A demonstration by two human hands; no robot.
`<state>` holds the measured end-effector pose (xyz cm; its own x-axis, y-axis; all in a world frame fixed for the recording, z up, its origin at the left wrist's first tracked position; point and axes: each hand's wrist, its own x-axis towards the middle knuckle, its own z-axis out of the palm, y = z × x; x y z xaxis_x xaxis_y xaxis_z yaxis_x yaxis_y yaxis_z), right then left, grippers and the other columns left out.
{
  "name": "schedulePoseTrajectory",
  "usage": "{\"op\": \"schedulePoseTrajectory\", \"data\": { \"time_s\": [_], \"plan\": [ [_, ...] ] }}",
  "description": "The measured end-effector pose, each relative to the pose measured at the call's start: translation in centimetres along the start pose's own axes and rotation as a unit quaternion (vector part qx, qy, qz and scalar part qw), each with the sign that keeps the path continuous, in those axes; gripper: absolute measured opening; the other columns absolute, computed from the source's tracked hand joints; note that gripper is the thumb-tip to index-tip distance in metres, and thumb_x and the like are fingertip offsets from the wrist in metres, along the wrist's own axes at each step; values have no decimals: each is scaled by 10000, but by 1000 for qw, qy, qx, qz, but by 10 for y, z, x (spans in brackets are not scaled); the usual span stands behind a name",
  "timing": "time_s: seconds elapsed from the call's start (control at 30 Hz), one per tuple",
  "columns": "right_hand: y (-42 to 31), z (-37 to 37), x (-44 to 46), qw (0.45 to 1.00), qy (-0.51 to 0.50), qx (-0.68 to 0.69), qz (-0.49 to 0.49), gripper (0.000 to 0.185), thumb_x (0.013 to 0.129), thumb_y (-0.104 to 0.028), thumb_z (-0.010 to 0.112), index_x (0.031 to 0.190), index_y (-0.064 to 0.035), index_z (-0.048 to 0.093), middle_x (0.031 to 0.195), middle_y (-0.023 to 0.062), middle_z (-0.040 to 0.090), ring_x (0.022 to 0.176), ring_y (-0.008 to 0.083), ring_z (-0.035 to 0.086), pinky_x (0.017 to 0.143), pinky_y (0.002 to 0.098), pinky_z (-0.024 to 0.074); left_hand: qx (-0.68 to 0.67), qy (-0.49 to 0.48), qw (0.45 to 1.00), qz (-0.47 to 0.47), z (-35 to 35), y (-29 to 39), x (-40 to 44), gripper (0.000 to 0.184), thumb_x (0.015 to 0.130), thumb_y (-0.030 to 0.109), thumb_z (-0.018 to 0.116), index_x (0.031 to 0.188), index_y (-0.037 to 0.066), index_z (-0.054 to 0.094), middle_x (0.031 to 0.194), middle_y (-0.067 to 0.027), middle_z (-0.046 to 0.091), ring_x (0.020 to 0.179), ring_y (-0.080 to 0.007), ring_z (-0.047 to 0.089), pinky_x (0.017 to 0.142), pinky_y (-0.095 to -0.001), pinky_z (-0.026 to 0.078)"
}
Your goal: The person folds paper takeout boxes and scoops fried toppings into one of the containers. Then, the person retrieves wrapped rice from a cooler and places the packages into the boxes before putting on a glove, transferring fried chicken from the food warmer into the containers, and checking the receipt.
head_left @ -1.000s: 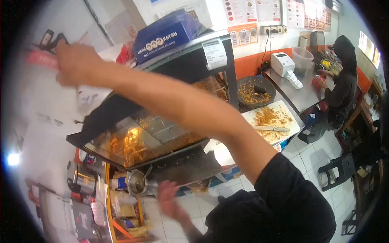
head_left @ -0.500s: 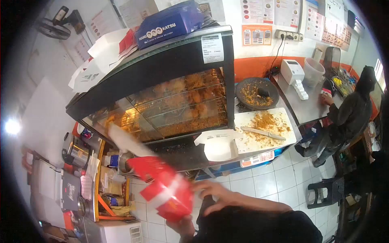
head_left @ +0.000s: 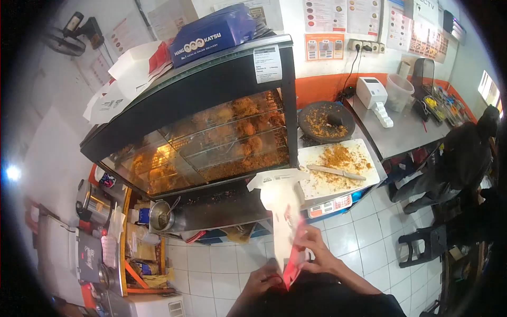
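Both my hands hold a red-and-white paper box [head_left: 282,238] in front of my body, its white inner side facing up. My left hand [head_left: 262,281] is closed round its lower end. My right hand [head_left: 315,252] pinches its red right edge. Just beyond it, an open white paper box [head_left: 266,182] stands on the counter edge, partly overlapped by the held one. Beside that, a knife [head_left: 336,172] lies on a white cutting board [head_left: 312,188] strewn with crumbs. A stone mortar [head_left: 326,122] with crumbs sits behind the board.
A glass warmer [head_left: 185,116] with fried pieces stands ahead, boxes on top. A metal pot [head_left: 160,215] is at lower left. At right are a label printer [head_left: 371,91], a clear bucket [head_left: 398,92], a black stool [head_left: 422,247] and a person in dark clothes [head_left: 459,156].
The red-and-white box, flat and blurred earlier, is now turned with its white side up, and both hands are on it. The person at right has moved away from the steel table.
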<state>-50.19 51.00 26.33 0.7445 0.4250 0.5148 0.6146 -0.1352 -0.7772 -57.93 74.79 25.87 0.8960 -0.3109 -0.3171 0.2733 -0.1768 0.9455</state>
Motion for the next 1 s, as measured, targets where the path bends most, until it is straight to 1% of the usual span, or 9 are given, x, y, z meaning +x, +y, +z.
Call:
{"op": "schedulePoseTrajectory", "data": {
  "time_s": [0.07,0.17,0.4,0.47,0.53,0.67,0.77,0.93,1.0],
  "plan": [
    [-24,4,5,999,36,-18,10,608,756,-328,774,1262,-117,513,1437,169,227,1012,294,562,822,379,509,195,-112,973,-52,-14,21,-2,227,882,166,651,1035,-1,642,941,-43,665,882,-117,604,818,-273,472],
    [-62,5,24,979,-129,-24,157,611,737,-297,786,1283,-197,529,1460,177,209,1170,394,515,917,442,491,-8,-22,999,-30,-23,0,-15,221,886,185,646,1001,-4,649,900,-57,671,842,-118,607,785,-266,476],
    [-59,57,43,975,-117,92,165,390,811,-208,699,1184,-159,599,1441,134,294,1088,309,555,839,383,515,78,28,996,-15,-68,5,-38,193,892,178,632,974,3,643,862,-62,666,799,-112,597,740,-258,473],
    [-47,70,45,994,-71,-76,22,403,822,-148,687,1207,-126,570,1425,152,300,965,263,604,770,341,527,37,35,999,14,-77,-16,-36,189,898,174,620,979,4,636,855,-65,663,792,-109,592,727,-258,471],
    [-59,84,51,971,-3,-8,238,512,815,-194,694,1280,-98,503,1347,176,365,996,287,585,796,352,518,-15,72,997,21,-78,-23,-34,183,907,159,593,1000,2,613,820,-82,648,772,-109,579,706,-267,464],
    [-53,102,58,961,51,30,270,503,779,-163,730,1242,-86,549,1413,132,305,766,152,585,654,278,509,33,39,998,39,-94,8,-33,193,912,154,577,1010,-11,590,801,-92,632,757,-115,566,700,-274,458],
    [-38,109,60,970,75,109,203,500,749,-93,733,1220,-72,567,1439,127,283,754,147,603,646,258,507,74,37,995,58,-115,18,-14,203,916,165,566,1019,-9,586,785,-106,634,754,-129,576,685,-282,457],
    [-46,113,56,949,-36,57,307,435,762,-85,718,1180,-83,600,1457,130,268,822,226,637,707,324,535,105,-44,993,33,-124,2,-9,220,922,190,547,1024,-3,581,781,-153,634,755,-192,615,683,-299,454],
    [-35,129,40,975,-79,-37,203,405,770,-125,719,1157,-79,614,1454,127,276,864,263,640,750,368,538,183,-75,979,52,-122,-6,-15,226,926,194,532,1020,-7,578,799,-174,633,761,-230,625,696,-313,452]
  ]
}}
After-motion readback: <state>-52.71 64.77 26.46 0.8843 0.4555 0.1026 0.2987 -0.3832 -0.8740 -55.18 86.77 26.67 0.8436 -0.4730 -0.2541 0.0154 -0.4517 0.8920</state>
